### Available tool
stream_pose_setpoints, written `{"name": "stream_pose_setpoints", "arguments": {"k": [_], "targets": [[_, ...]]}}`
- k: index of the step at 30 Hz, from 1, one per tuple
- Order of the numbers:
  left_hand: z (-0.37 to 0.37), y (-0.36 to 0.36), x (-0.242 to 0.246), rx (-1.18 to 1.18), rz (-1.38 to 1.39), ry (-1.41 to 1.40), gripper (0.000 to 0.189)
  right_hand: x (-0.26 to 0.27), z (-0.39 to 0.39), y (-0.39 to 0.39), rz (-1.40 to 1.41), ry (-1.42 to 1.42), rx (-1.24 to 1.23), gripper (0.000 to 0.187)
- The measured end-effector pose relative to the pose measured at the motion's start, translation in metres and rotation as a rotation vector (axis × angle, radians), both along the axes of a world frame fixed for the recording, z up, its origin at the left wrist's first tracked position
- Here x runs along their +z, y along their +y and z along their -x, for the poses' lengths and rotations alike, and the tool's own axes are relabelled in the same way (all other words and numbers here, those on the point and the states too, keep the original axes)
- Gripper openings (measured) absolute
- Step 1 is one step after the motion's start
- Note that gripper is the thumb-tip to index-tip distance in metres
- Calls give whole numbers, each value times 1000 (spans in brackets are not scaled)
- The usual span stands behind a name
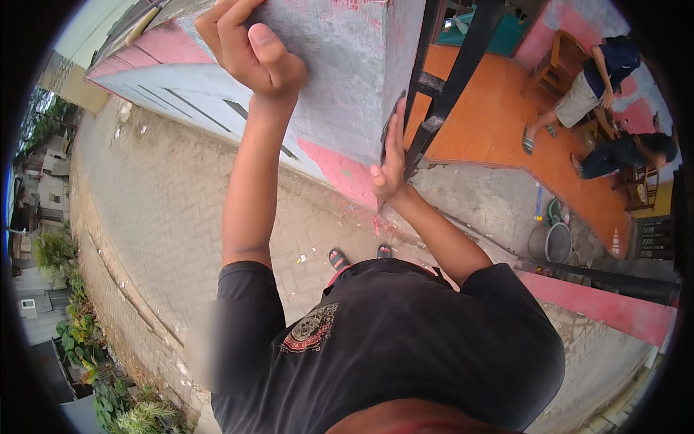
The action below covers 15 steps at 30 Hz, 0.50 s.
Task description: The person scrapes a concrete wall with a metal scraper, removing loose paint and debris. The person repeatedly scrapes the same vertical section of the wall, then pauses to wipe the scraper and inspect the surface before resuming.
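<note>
My left hand [260, 54] is raised with bent fingers at the broad face of a grey-painted wall pillar [341, 81]; whether anything lies under its fingers is hidden. My right hand [393, 157] lies with nearly straight fingers along the pillar's narrow side. Between that palm and the pillar shows the edge of a thin dark sheet [386, 130], its material unclear. Pink paint [339, 168] covers the pillar's foot, and reddish traces mark its upper part. A tool with a pale handle [143, 24] rests on the wall top at the upper left.
A black metal gate frame [452, 81] stands right of the pillar. Beyond it, two people [596, 81] [623, 154] are on an orange tiled floor [471, 119] near wooden chairs [558, 59]. A grey bucket [550, 242] stands at the right. Paving [179, 179] stretches left, with plants [103, 401] beyond.
</note>
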<state>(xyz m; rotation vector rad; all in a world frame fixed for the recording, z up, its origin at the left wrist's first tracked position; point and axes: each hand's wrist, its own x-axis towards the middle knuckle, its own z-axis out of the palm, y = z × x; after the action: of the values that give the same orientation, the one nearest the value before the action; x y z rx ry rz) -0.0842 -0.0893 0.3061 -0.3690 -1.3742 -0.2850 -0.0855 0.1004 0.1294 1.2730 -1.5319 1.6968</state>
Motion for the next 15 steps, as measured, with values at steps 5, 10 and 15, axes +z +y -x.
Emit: {"name": "stream_pose_setpoints", "arguments": {"k": [5,10,15], "targets": [[-4,4,3,28,-2,-16,45,27,22,5,-2,53,-23,95],[-1,5,2,-10,5,-7,44,78,65,5,-28,194,13,96],[0,5,2,-17,-18,17,43,-11,4,2,-50,-102,9,91]]}}
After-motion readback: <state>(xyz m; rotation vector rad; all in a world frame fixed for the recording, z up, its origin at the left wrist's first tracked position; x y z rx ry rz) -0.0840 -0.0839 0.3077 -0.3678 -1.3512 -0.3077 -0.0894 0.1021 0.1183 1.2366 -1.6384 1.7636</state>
